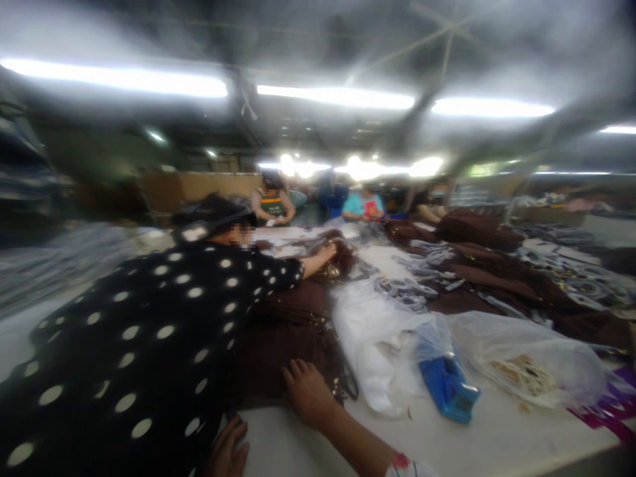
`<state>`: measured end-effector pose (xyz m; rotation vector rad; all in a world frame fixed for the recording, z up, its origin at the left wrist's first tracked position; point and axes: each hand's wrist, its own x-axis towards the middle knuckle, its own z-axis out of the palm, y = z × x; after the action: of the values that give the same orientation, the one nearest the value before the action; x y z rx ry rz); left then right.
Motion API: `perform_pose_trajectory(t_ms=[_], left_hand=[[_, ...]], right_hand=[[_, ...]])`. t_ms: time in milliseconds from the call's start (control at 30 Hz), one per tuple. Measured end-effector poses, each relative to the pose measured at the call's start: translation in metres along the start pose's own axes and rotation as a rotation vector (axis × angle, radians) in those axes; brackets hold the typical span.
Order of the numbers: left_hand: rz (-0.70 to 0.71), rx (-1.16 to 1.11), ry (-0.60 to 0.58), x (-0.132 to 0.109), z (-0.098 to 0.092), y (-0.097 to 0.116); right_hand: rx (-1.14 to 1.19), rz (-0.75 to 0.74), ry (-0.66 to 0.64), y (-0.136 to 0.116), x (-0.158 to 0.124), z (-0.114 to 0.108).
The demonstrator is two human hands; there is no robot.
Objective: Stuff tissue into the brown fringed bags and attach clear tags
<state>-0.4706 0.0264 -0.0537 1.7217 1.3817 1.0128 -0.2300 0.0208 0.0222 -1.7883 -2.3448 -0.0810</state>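
Dark brown fabric pieces (285,351), which look like bags or garments with small gold-coloured metal parts, lie stacked on the white table (278,437). My right hand (308,394) rests on the near edge of this stack, palm down with fingers spread. Low in the view, my left hand (229,447) is at the table's near edge beside a co-worker's dark clothing. Its fingers look loosely apart and appear to hold nothing, though part of the hand is cut off by the frame. To the right of the stack are white plastic bags (372,358).
Close on my left, a co-worker in a polka-dot top (149,331) leans across, one hand (325,255) on brown fabric. A blue tape dispenser (450,391) and a clear bag of tan pieces (527,371) sit at right. More brown pieces (527,285) lie beyond; several people work behind.
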Motion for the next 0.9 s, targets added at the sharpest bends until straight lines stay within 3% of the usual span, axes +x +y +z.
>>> perform_pose_trajectory(t_ms=[100,167,333,633,900], left_hand=[[-0.086,-0.033,0.038,-0.006,0.000,0.022],[-0.121,-0.030,0.077,-0.008,-0.001,0.025],[-0.143,-0.020,0.076,-0.007,-0.003,0.006],[-0.063,0.027,0.031,0.002,-0.003,-0.031],[-0.050,-0.003,0.065,0.007,-0.008,-0.034]], right_hand=[[0.016,-0.017,-0.017,0.004,0.000,0.003],[0.004,-0.025,-0.020,0.005,-0.001,0.006],[-0.026,-0.026,-0.004,0.003,-0.003,0.009],[0.010,-0.005,0.012,0.002,-0.004,0.013],[0.019,0.007,0.023,0.003,-0.005,0.018]])
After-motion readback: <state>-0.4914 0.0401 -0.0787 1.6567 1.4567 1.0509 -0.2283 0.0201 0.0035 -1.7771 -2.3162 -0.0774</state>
